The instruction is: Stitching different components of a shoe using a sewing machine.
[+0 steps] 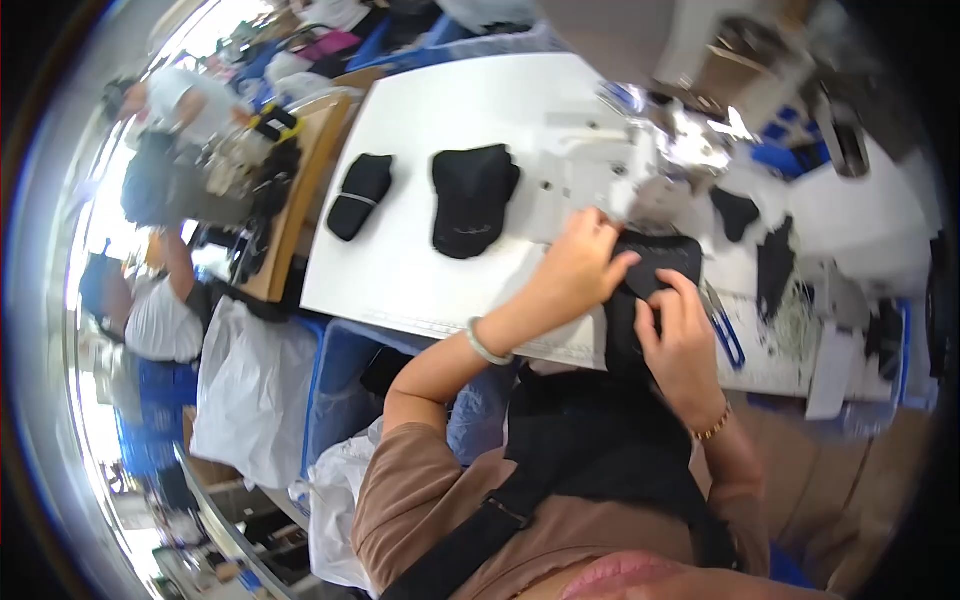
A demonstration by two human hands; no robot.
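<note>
A black fabric piece (668,256) lies at the front of a sewing machine (655,150), partly under the machine's round grey part. My left hand (583,258) is on its left edge, thumb stretched over the cloth and fingers bent close to the machine. From the right, my right hand (678,335) holds the same cloth with curled fingers, thumb and forefinger a little apart. More black cloth hangs toward my lap below the hands. Blue-handled thread snips (724,330) lie just right of my right hand. Motion blur softens the needle area.
On the white table (420,280) lie a stack of black fabric pieces (470,200) and a tied black bundle (360,197). Black scraps (735,213) and loose threads (795,325) lie at right. A blue bin (345,390) stands below the front edge. People work at far left.
</note>
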